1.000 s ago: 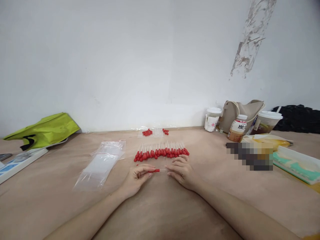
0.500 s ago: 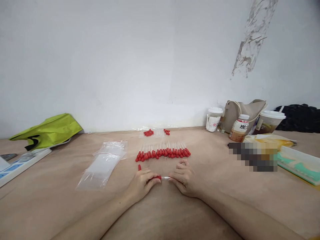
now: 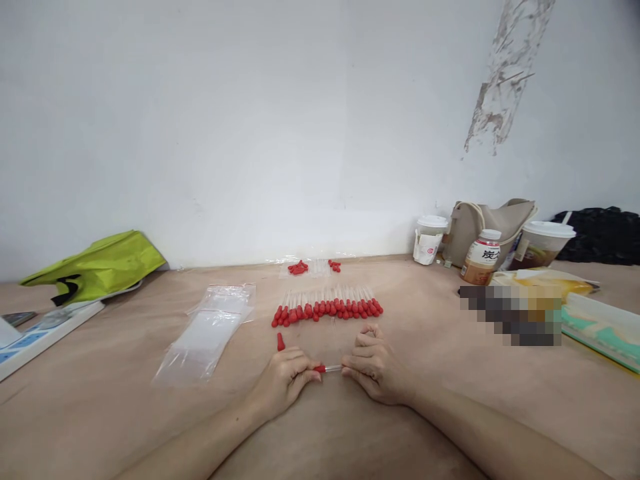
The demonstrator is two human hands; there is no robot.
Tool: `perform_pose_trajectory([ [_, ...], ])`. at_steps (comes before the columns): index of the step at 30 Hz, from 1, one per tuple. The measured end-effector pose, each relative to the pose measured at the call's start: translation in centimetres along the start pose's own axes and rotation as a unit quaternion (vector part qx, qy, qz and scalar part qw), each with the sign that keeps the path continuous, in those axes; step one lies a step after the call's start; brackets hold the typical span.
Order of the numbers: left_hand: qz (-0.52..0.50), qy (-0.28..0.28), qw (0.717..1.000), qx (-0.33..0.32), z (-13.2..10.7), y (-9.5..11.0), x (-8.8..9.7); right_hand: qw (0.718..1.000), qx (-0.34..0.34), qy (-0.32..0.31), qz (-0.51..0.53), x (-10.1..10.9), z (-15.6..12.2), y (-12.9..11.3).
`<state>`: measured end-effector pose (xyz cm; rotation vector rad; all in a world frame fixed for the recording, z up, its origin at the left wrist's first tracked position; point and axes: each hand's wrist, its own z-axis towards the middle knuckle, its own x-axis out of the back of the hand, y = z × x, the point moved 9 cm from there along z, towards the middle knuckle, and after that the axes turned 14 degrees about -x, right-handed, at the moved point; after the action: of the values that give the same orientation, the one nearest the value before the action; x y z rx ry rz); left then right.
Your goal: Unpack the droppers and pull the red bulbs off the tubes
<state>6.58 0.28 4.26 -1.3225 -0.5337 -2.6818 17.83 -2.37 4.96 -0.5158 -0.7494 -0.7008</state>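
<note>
My left hand point(image 3: 287, 380) is closed, pinching the red rubber bulb point(image 3: 319, 369) of a dropper between thumb and fingers. A clear glass tube point(image 3: 333, 369) runs out of the bulb to the right and lies level. At its far end my right hand point(image 3: 375, 370) is closed on the tube, thumb against fingertips. Most of the bulb is hidden by the left fingers. One loose red rubber bulb point(image 3: 281, 341) lies just beyond the left hand. Past both hands, a row of several droppers point(image 3: 327, 307) lies side by side, red bulbs toward me.
Clear plastic bags point(image 3: 207, 333) lie to the left, near a power strip point(image 3: 40, 340) and a yellow-green bag point(image 3: 100, 267). More red bulbs point(image 3: 299, 267) are by the wall. On the right stand a paper cup point(image 3: 429, 241), a bottle point(image 3: 481, 259), a lidded cup point(image 3: 545, 243) and a beige bag point(image 3: 493, 223).
Both hands have drawn slightly toward me with the dropper still between them. The loose red bulb beyond my left hand now shows more fully.
</note>
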Motion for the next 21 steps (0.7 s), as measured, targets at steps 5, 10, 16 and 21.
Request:
perform_pose_trajectory([
  [5, -0.025, 0.005, 1.0, 0.009, -0.12, 0.28, 0.11, 1.0, 0.002, -0.012, 0.003, -0.26, -0.29, -0.05],
  [10, -0.034, 0.0, 0.999, 0.018, -0.43, 0.54, 0.15, 1.0, 0.001, -0.019, 0.006, -0.14, -0.39, -0.24],
  [16, -0.026, 0.012, 1.0, 0.007, -0.7, 0.58, 0.24, 1.0, 0.004, -0.02, 0.01, -0.15, -0.42, -0.29],
  [21, -0.013, 0.008, 1.0, -0.001, -0.93, 0.72, 0.05, 1.0, 0.003, -0.022, 0.013, -0.14, -0.42, -0.44],
])
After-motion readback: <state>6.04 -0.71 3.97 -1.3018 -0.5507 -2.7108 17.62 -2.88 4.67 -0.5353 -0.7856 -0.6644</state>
